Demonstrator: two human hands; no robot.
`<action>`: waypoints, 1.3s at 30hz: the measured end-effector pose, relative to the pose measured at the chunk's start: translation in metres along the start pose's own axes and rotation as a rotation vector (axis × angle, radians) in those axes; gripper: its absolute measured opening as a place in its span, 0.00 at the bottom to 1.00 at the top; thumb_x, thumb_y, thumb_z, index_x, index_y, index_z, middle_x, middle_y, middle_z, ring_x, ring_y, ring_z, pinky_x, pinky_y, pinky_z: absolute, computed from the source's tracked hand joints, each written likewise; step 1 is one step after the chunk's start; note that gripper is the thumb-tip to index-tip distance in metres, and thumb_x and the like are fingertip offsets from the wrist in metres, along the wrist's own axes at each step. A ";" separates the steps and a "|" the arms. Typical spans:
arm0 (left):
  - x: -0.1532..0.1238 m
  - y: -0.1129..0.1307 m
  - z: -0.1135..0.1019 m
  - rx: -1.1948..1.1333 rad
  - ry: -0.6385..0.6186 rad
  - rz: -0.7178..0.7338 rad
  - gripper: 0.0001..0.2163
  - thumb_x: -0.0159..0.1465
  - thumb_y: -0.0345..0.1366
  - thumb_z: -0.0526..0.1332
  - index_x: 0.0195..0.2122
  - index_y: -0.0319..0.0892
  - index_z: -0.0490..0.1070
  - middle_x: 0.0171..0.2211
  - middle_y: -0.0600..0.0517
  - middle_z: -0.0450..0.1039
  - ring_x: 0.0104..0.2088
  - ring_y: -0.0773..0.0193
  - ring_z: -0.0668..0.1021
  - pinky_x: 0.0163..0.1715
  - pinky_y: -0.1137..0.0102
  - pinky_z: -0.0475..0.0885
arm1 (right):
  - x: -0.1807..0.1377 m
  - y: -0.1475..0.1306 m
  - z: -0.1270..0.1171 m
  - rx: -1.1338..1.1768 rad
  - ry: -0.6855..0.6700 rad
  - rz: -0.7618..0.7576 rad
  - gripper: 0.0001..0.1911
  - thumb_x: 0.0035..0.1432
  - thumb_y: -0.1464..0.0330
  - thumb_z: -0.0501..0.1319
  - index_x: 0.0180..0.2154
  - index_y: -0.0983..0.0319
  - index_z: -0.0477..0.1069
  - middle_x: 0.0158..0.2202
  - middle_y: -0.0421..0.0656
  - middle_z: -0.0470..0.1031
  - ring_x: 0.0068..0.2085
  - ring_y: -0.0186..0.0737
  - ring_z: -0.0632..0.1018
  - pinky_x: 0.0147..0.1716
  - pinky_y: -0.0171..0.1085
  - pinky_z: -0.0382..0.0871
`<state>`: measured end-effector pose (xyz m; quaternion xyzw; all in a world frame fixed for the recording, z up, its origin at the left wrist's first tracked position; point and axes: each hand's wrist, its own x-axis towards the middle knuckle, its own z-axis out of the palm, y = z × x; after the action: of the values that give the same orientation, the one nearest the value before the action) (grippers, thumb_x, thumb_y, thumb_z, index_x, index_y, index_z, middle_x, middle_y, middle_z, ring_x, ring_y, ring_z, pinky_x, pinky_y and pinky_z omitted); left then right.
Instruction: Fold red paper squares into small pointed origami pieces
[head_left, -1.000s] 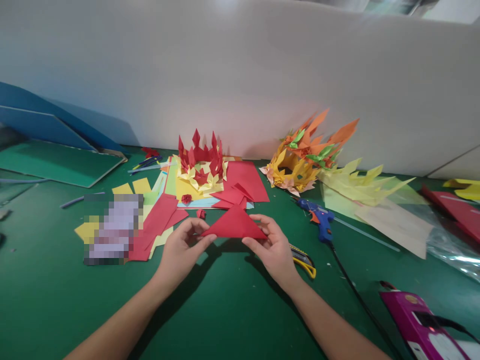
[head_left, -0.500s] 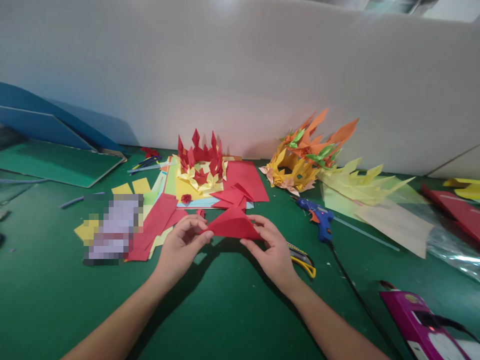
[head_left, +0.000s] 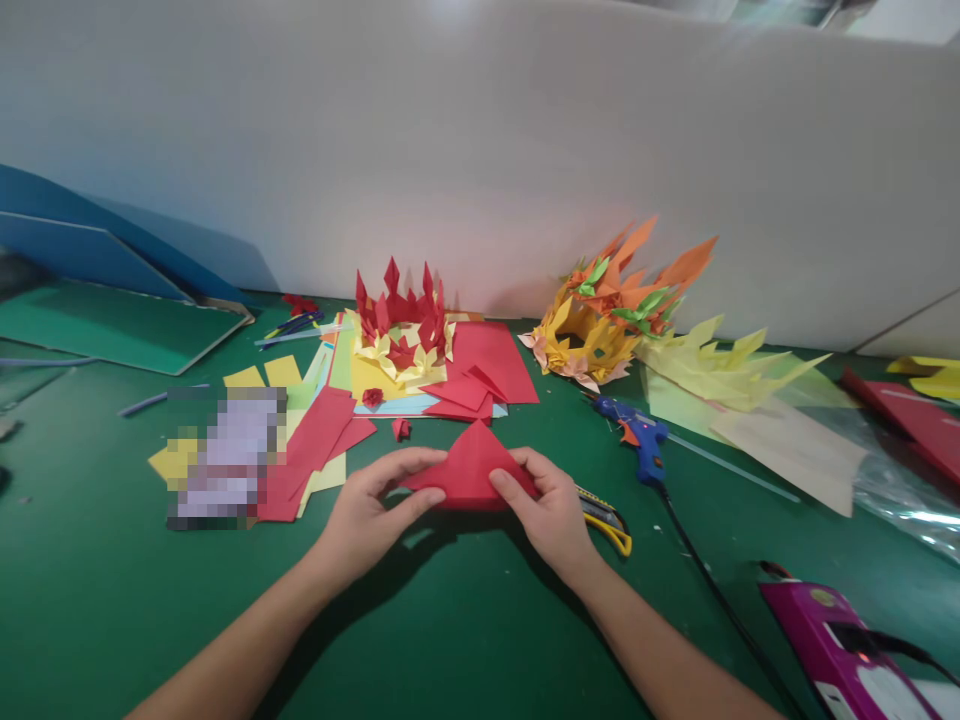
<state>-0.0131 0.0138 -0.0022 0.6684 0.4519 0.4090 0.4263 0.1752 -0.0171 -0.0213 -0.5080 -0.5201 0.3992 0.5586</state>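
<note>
A piece of red paper (head_left: 472, 468), folded into a triangle with its peak pointing away from me, is held between both hands over the green table. My left hand (head_left: 386, 505) pinches its left corner between thumb and fingers. At the right side, my right hand (head_left: 541, 505) grips it with the thumb pressed on top and the fingers behind. Just beyond the hands lies a small red folded paper piece (head_left: 401, 429). A yellow-handled utility knife (head_left: 606, 522) rests to the right of my right hand.
A red and yellow paper crown (head_left: 405, 335) stands on coloured sheets at the back. Right of it are an orange paper crown (head_left: 585, 345), a blue glue gun (head_left: 637, 430) with its cord and a purple power strip (head_left: 847, 650). Red strips (head_left: 307, 455) lie left, beside a pixelated object (head_left: 229, 455).
Both hands have drawn the red paper slightly closer to me. My fingers have shifted inward along it, and the triangle's peak now shows apart from the red sheets behind.
</note>
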 end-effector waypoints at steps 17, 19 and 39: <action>0.003 0.002 0.002 -0.096 0.000 -0.146 0.11 0.47 0.39 0.68 0.33 0.45 0.79 0.37 0.48 0.79 0.38 0.56 0.78 0.36 0.63 0.77 | -0.001 -0.002 0.000 -0.014 -0.059 -0.019 0.06 0.47 0.68 0.65 0.31 0.59 0.78 0.32 0.42 0.81 0.35 0.42 0.79 0.39 0.41 0.73; 0.002 0.001 0.004 -0.180 -0.015 -0.244 0.13 0.46 0.41 0.69 0.32 0.43 0.79 0.37 0.47 0.79 0.36 0.56 0.79 0.36 0.62 0.77 | -0.001 -0.002 0.000 0.028 -0.066 0.016 0.06 0.46 0.68 0.66 0.30 0.58 0.79 0.31 0.42 0.81 0.35 0.42 0.80 0.38 0.40 0.74; -0.004 -0.002 0.014 0.052 0.051 0.168 0.03 0.54 0.30 0.62 0.26 0.45 0.74 0.27 0.53 0.75 0.31 0.64 0.77 0.35 0.67 0.74 | -0.002 0.009 0.009 -0.011 -0.003 -0.132 0.04 0.48 0.67 0.68 0.29 0.53 0.80 0.42 0.44 0.72 0.46 0.43 0.73 0.46 0.44 0.68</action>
<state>-0.0018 0.0079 -0.0090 0.7043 0.4154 0.4482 0.3612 0.1670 -0.0166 -0.0309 -0.4751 -0.5556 0.3591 0.5802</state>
